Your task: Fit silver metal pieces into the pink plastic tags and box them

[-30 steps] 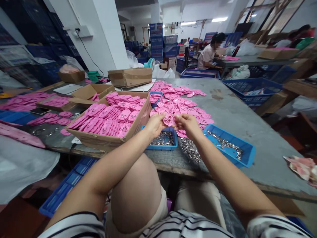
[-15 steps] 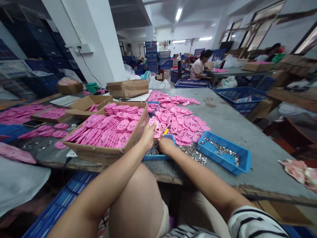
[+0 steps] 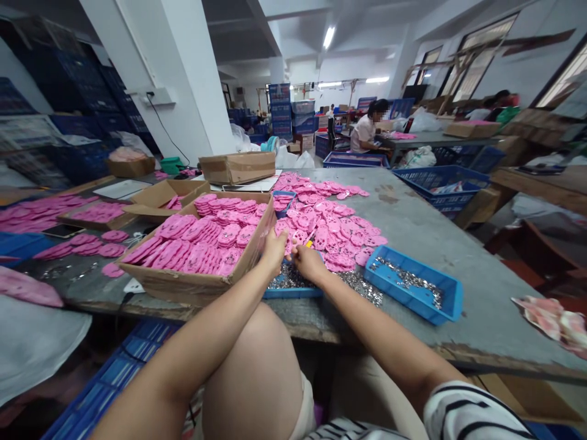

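My left hand (image 3: 274, 250) and my right hand (image 3: 306, 261) meet over a small blue tray (image 3: 293, 291) of tiny silver metal parts. Together they pinch a pink flat plastic piece (image 3: 290, 241), which shows between the fingers. A thin yellow tool (image 3: 310, 238) sticks up just beyond my right hand; whether the hand grips it I cannot tell. A cardboard box (image 3: 192, 276) packed with rows of pink pieces stands right next to my left hand. A loose heap of pink pieces (image 3: 334, 226) covers the table behind both hands.
A second blue tray (image 3: 415, 290) of silver parts sits to the right on the grey table (image 3: 458, 244). More silver parts (image 3: 362, 287) lie spilled between the trays. Cardboard boxes (image 3: 238, 166) stand at the back. Another person (image 3: 367, 131) works at a far table.
Both hands have come down and toward me from the pink heap to the small blue tray, carrying one pink piece. The camera has tilted up a little.
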`<state>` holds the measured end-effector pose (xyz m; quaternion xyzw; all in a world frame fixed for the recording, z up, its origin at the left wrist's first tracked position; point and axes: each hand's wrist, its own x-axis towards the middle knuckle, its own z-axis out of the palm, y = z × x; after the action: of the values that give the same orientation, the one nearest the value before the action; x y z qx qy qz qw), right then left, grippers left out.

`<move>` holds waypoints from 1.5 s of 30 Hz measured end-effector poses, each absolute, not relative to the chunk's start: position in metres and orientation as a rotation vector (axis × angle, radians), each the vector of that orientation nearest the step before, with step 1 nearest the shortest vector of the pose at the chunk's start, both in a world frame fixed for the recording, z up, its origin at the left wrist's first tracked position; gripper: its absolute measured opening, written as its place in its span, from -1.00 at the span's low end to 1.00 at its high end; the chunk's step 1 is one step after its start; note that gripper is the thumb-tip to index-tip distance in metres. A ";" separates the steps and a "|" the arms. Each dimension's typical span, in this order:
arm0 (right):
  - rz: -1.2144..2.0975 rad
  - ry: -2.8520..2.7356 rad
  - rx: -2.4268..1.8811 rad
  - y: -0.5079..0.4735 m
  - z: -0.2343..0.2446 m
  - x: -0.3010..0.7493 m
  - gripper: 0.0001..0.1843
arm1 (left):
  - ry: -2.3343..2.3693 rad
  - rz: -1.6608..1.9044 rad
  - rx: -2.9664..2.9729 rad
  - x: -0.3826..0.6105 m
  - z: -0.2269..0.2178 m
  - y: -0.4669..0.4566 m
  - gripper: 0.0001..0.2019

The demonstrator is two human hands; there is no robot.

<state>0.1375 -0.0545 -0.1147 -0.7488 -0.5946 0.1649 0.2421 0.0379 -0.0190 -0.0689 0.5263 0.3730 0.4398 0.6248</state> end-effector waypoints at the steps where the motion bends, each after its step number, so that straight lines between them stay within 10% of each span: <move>1: 0.453 -1.566 -2.018 -0.054 -0.112 0.142 -0.84 | 0.843 1.019 1.214 0.037 -0.068 -0.019 -0.81; 16: 0.789 -0.903 -1.206 -0.093 -0.097 0.177 -0.73 | 0.847 0.770 1.281 0.040 -0.069 -0.031 -0.71; 45: 0.809 -0.810 -1.123 -0.100 -0.095 0.155 -0.90 | 0.651 0.592 0.959 0.049 -0.066 -0.044 -0.75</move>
<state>0.1551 -0.0996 -0.0951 -0.5033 -0.3629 0.3624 0.6955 0.0488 -0.0435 -0.0662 0.4465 0.3029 0.2754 0.7957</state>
